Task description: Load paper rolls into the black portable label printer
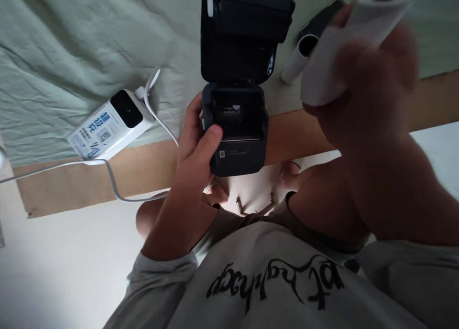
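A small black label printer (pixel 238 157) with its lid (pixel 240 37) swung up is gripped by my left hand (pixel 199 137), the thumb lying across its front edge. Inside, the dark paper compartment (pixel 236 116) holds no roll. My right hand (pixel 376 75), blurred and close to the camera, is closed around a white paper roll (pixel 326 66) with a hollow core. The roll is held up and to the right of the printer, apart from it. Behind the roll, a white tube (pixel 299 61) with a dark opening stands on the cloth.
On the left lies a white power bank (pixel 111 126) with a dark display and a plugged-in white cable (pixel 158 114). A dark flat object (pixel 321 18) is partly hidden behind my right hand. Green cloth (pixel 89 42) covers the table, whose brown edge (pixel 71 178) runs above my knees.
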`<state>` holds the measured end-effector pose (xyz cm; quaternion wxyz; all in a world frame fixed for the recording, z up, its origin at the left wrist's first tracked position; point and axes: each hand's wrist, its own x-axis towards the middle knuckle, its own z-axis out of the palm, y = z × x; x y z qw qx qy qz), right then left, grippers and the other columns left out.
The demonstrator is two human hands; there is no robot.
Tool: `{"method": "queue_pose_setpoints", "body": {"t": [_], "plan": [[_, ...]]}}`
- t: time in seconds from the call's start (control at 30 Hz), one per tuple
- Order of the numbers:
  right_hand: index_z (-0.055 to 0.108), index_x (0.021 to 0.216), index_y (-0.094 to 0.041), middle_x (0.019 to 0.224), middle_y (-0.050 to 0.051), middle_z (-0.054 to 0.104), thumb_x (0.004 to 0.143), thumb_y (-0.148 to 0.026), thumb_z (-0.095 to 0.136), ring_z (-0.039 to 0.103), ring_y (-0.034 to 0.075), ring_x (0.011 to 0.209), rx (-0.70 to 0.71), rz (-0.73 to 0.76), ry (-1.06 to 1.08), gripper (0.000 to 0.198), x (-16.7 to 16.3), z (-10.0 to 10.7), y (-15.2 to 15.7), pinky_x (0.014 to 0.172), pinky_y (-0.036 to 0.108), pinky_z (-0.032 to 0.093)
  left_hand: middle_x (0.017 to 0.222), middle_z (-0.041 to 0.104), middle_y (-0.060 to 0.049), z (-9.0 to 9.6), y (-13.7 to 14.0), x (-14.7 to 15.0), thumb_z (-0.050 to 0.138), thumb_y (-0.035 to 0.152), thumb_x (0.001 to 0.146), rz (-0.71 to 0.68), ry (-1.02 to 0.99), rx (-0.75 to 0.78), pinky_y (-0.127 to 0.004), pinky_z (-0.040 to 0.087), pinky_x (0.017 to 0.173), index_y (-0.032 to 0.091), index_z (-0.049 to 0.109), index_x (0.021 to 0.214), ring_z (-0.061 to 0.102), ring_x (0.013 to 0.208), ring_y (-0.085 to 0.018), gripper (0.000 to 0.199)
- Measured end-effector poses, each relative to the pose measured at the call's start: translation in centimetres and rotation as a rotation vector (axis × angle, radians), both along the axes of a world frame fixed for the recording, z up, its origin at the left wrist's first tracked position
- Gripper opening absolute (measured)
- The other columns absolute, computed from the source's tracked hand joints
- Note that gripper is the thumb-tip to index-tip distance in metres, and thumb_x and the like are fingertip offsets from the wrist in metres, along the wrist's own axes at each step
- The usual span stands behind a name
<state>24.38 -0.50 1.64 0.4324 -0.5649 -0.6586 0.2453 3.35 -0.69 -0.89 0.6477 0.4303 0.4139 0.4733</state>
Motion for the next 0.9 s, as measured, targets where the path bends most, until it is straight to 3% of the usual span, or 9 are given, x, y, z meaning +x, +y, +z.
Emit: {"method": "queue_pose_setpoints", "body": {"t": [0.1, 0.2, 0.37, 0.47, 0.53, 0.63, 0.7, 0.8, 0.9], "plan": [[0.053, 0.097, -0.024, 0.082, 0.002, 0.054, 0.083, -0.051, 0.057, 0.052, 0.012, 0.064, 0.066, -0.008, -0.018, 0.031, 0.4, -0.9, -0.2, 0.058, 0.030, 0.046, 0.113, 0.062, -0.001, 0.3, -0.1, 0.3, 0.069, 0.035, 0.075, 0.021, 0.054, -0.024, -0.031, 0.051, 0.086, 0.030, 0.055, 0.117, 0.061, 0.105, -0.020, 0.044], [0.057, 0.087, -0.024, 0.087, 0.004, 0.060, 0.073, -0.045, 0.070, 0.056, 0.018, 0.082, 0.133, 0.029, -0.173, 0.029, 0.7, -1.0, -0.4, 0.075, 0.037, 0.047, 0.103, 0.063, -0.001, 0.6, -0.2, 0.9, 0.067, 0.032, 0.075, 0.092, 0.042, -0.022, -0.028, 0.051, 0.078, 0.029, 0.056, 0.113, 0.064, 0.096, -0.019, 0.039], [0.056, 0.104, -0.026, 0.097, 0.004, 0.065, 0.078, -0.040, 0.066, 0.062, 0.019, 0.085, 0.157, 0.076, -0.374, 0.031, 0.9, -2.2, -0.3, 0.071, 0.034, 0.050, 0.105, 0.064, 0.000, 0.6, -0.3, 1.4, 0.067, 0.031, 0.075, 0.091, 0.020, 0.006, -0.027, 0.052, 0.079, 0.029, 0.057, 0.110, 0.065, 0.098, -0.018, 0.037], [0.054, 0.114, -0.024, 0.099, 0.004, 0.067, 0.077, -0.039, 0.067, 0.065, 0.018, 0.080, 0.144, 0.101, -0.458, 0.042, 0.9, -2.5, -0.5, 0.063, 0.031, 0.050, 0.110, 0.063, -0.001, -0.3, 0.0, 0.8, 0.066, 0.034, 0.076, 0.068, 0.028, 0.029, -0.029, 0.053, 0.081, 0.029, 0.055, 0.115, 0.064, 0.100, -0.019, 0.041], [0.053, 0.116, -0.021, 0.099, 0.004, 0.067, 0.079, -0.039, 0.065, 0.066, 0.017, 0.082, 0.187, 0.123, -0.444, 0.043, 1.0, -2.0, -0.7, 0.066, 0.030, 0.051, 0.112, 0.062, -0.001, -1.2, 0.4, 0.4, 0.068, 0.039, 0.074, 0.020, 0.031, 0.080, -0.030, 0.053, 0.080, 0.029, 0.053, 0.118, 0.064, 0.101, -0.020, 0.048], [0.058, 0.110, -0.020, 0.092, 0.002, 0.065, 0.087, -0.029, 0.053, 0.063, 0.012, 0.082, 0.327, 0.016, -0.310, 0.024, 1.7, -0.9, -0.8, 0.072, 0.027, 0.050, 0.107, 0.063, -0.001, -2.4, 0.9, -0.1, 0.073, 0.044, 0.068, -0.022, 0.024, 0.145, -0.029, 0.054, 0.072, 0.030, 0.050, 0.120, 0.066, 0.093, -0.019, 0.058], [0.060, 0.107, -0.019, 0.089, 0.002, 0.062, 0.084, -0.014, 0.049, 0.060, 0.010, 0.079, 0.421, -0.105, -0.274, 0.026, 2.4, -0.7, -0.3, 0.071, 0.025, 0.048, 0.106, 0.063, -0.001, -2.7, 1.1, -0.2, 0.073, 0.044, 0.069, -0.022, 0.021, 0.149, -0.028, 0.055, 0.069, 0.031, 0.050, 0.121, 0.066, 0.089, -0.018, 0.058], [0.056, 0.119, -0.015, 0.111, 0.009, 0.059, 0.075, -0.007, 0.054, 0.060, 0.014, 0.094, 0.335, -0.134, -0.383, 0.045, 3.1, -1.3, 0.9, 0.078, 0.027, 0.050, 0.108, 0.063, -0.001, -2.7, 1.1, -0.1, 0.071, 0.043, 0.070, -0.030, 0.016, 0.155, -0.027, 0.055, 0.068, 0.031, 0.050, 0.120, 0.066, 0.089, -0.018, 0.056], [0.053, 0.126, -0.012, 0.123, 0.015, 0.055, 0.076, -0.018, 0.064, 0.058, 0.020, 0.109, 0.182, -0.089, -0.500, 0.052, 3.1, -2.0, 1.9, 0.087, 0.031, 0.051, 0.112, 0.062, -0.001, -2.8, 1.1, -0.1, 0.071, 0.043, 0.070, -0.037, 0.024, 0.173, -0.029, 0.055, 0.074, 0.032, 0.050, 0.121, 0.065, 0.097, -0.020, 0.056]]}}
